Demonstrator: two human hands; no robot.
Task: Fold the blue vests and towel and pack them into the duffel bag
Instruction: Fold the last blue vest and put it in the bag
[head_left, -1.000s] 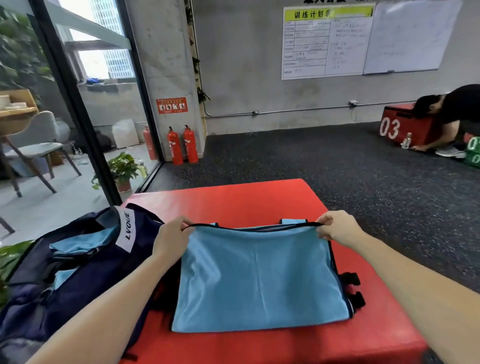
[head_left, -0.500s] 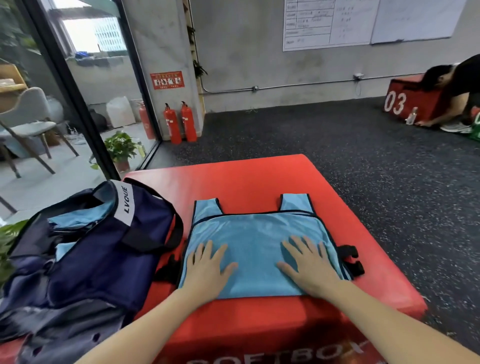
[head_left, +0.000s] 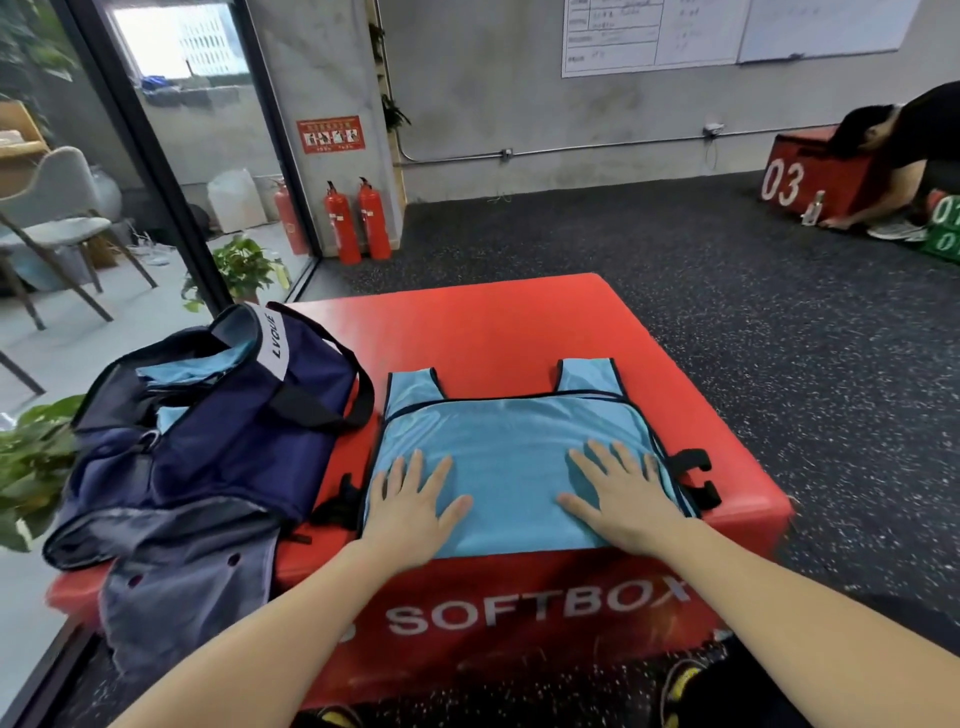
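A blue vest (head_left: 511, 441) is laid flat on the top of a red soft box (head_left: 467, 332) lettered "SOFTBOX" on its front face, which serves as the worktop. The vest is folded over on itself, so that its two shoulder straps point away from the person and its near edge lies along the front edge of the box. Black side straps are seen at both ends of the vest.

The left hand (head_left: 413, 506) is pressed flat on the near left part of the vest, with fingers straight and spread; nothing is gripped. The right hand (head_left: 621, 493) is pressed flat on the near right part in the same way, its grip likewise apart and holding nothing.

A navy duffel bag (head_left: 208, 431) is set just beside the vest on the left part of the box, its mouth open; light blue fabric is seen inside it. One black handle of the bag lies near the vest's left corner.

Beyond the box, two red fire extinguishers (head_left: 358, 218) are stood against a wall, and another person (head_left: 898, 156) is bent over a red box marked "03".
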